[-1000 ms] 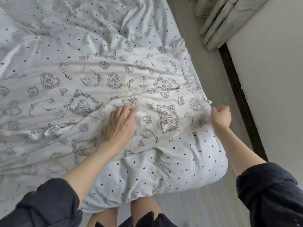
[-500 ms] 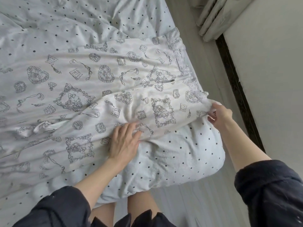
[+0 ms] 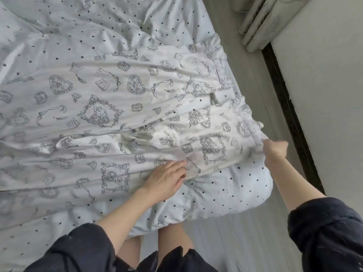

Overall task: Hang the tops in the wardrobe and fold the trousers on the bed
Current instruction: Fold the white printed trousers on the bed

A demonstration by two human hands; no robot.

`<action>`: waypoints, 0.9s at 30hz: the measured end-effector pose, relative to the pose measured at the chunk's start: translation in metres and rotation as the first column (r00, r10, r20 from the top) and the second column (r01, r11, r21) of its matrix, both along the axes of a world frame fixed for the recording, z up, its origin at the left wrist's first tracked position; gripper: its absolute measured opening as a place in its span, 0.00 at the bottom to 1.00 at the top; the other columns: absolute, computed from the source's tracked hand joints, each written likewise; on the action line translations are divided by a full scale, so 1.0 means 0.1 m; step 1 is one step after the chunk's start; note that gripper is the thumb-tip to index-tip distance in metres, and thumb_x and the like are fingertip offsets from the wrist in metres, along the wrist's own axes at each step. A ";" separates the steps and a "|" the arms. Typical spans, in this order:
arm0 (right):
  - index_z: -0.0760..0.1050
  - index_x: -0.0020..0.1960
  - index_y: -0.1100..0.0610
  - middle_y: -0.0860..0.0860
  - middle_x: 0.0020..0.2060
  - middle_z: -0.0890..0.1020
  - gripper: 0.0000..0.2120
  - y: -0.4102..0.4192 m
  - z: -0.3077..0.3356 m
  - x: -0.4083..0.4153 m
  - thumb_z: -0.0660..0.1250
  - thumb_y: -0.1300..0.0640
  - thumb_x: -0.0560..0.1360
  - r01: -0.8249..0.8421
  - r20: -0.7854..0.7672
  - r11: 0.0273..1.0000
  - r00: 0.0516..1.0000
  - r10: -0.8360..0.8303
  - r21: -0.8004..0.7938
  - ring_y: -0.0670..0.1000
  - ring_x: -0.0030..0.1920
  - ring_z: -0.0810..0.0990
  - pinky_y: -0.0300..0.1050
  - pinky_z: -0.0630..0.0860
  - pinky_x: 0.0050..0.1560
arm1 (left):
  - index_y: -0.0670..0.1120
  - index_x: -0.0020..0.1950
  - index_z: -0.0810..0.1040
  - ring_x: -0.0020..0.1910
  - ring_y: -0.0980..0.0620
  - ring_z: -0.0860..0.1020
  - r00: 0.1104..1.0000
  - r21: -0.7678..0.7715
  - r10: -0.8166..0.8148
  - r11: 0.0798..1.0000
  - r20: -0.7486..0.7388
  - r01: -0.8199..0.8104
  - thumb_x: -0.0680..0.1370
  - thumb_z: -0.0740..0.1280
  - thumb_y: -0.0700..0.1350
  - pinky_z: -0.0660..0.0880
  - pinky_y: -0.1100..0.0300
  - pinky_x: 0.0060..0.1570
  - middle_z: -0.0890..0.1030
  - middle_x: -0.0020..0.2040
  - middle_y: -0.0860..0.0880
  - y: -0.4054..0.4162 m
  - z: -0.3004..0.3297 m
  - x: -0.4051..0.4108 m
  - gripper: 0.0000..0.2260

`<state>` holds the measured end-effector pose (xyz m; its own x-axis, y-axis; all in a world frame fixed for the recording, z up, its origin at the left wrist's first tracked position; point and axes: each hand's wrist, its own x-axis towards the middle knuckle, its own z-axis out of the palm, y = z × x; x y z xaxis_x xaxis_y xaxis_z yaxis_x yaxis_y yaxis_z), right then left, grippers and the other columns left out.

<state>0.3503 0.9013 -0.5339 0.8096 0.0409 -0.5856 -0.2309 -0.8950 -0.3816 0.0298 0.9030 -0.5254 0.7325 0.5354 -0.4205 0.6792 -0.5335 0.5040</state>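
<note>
1. Writing is nowhere readable: the trousers (image 3: 121, 107) carry only a grey line print of hearts, bows, little books and framed figures, and you can make out no brand or label.
2. Trousers lie spread flat across the bed (image 3: 98, 20), legs running from the left of the view to the right, with the lace-trimmed hems (image 3: 218, 57) at the bed's right edge. The two legs lie side by side, the nearer one toward you.
3. Your left hand (image 3: 165, 179) rests palm down on the nearer leg close to its lower edge, fingers straight and together, pressing the cloth onto the bedding.
4. Your right hand (image 3: 275, 149) is curled into a fist round the lace hem of the nearer leg, pinching it just past the corner of the bed and drawing the cloth taut.
5. Edges: the trousers' lower edge runs just inside the near side of the bed, where the dotted duvet bulges over the corner (image 3: 235, 193). A strip of pale floor (image 3: 245, 79) separates the bed's right side from the wall.
6. Surface is a rumpled, pale cover with small dark dots. To the right stands a plain light wall (image 3: 324, 75) with a dark skirting strip (image 3: 290, 114), and a folded curtain (image 3: 263, 20) hangs at the top right corner.
</note>
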 end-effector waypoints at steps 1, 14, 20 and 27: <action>0.62 0.71 0.62 0.59 0.66 0.69 0.22 0.01 0.02 -0.10 0.59 0.59 0.77 -0.123 0.064 0.990 0.990 0.127 -0.069 0.59 0.63 0.71 0.54 0.69 0.61 | 0.46 0.64 0.73 0.71 0.54 0.63 1.000 -0.011 0.009 1.000 0.020 -0.009 0.82 0.55 0.48 0.63 0.55 0.69 0.64 0.74 0.50 0.01 0.01 -0.03 0.15; 0.55 0.74 0.53 0.54 0.74 0.58 0.32 0.90 -0.02 -0.60 0.61 0.65 0.73 -0.866 0.198 0.359 0.306 0.931 -0.348 0.57 0.74 0.53 0.64 0.54 0.68 | 0.46 0.58 0.80 0.54 0.42 0.78 0.950 0.436 0.278 0.844 0.144 -0.313 0.71 0.71 0.34 0.73 0.47 0.52 0.80 0.56 0.45 0.64 0.23 -0.69 0.16; 0.75 0.62 0.52 0.56 0.57 0.78 0.18 0.98 -0.21 -0.40 0.58 0.64 0.75 -0.800 0.099 0.024 -0.044 0.994 -0.599 0.57 0.66 0.68 0.58 0.51 0.71 | 0.42 0.47 0.81 0.48 0.45 0.79 0.955 0.405 0.284 0.866 0.081 -0.292 0.73 0.71 0.42 0.72 0.48 0.51 0.82 0.48 0.45 0.75 0.10 -0.52 0.05; 0.78 0.49 0.58 0.57 0.41 0.82 0.13 0.81 -0.03 -0.13 0.56 0.59 0.76 -0.811 0.337 0.424 0.299 0.893 -0.404 0.58 0.46 0.77 0.50 0.61 0.56 | 0.43 0.49 0.72 0.26 0.52 0.70 0.890 0.260 0.422 0.852 0.174 -0.455 0.79 0.60 0.42 0.69 0.55 0.42 0.74 0.28 0.54 0.78 0.22 -0.38 0.04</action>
<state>0.3372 0.9826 -0.5366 0.5037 0.8294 -0.2417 0.8487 -0.5273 -0.0409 -0.0080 0.9808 -0.5033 0.4244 0.8957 -0.1326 0.8276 -0.3243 0.4581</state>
